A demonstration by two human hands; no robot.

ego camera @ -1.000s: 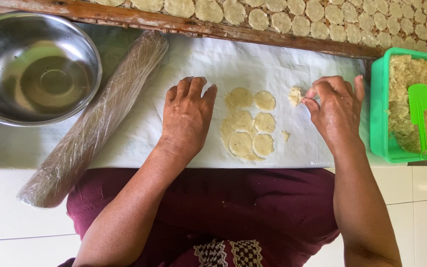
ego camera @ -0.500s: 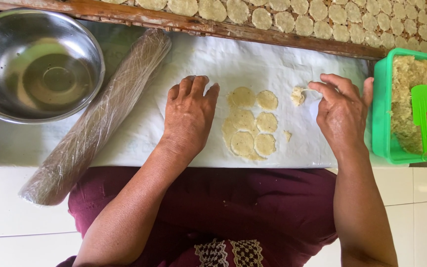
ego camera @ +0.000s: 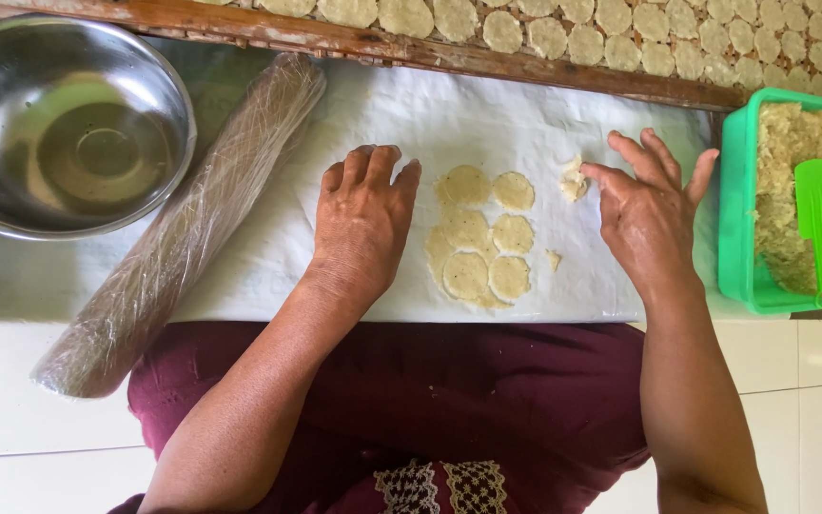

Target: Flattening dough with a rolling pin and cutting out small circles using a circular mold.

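My left hand [ego camera: 362, 221] lies flat, palm down, on a white sheet [ego camera: 411, 133], just left of several thin round dough discs [ego camera: 479, 238] cut from a flattened patch. My right hand [ego camera: 647, 207] hovers over the sheet to the right of the discs, fingers spread; its fingertips touch a small lump of dough scraps [ego camera: 573, 179]. A tiny crumb of dough [ego camera: 553, 258] lies between the discs and the right hand.
A plastic-wrapped rolling pin [ego camera: 183, 228] lies diagonally at the left, beside a steel bowl [ego camera: 68, 124]. A green tub [ego camera: 739, 238] of dough with a green spatula [ego camera: 815, 214] stands at the right. A wooden-framed tray [ego camera: 411, 43] of round discs runs along the back.
My right hand has opened and drawn slightly right, leaving the dough scrap lump on the sheet. My left hand stays flat in place.
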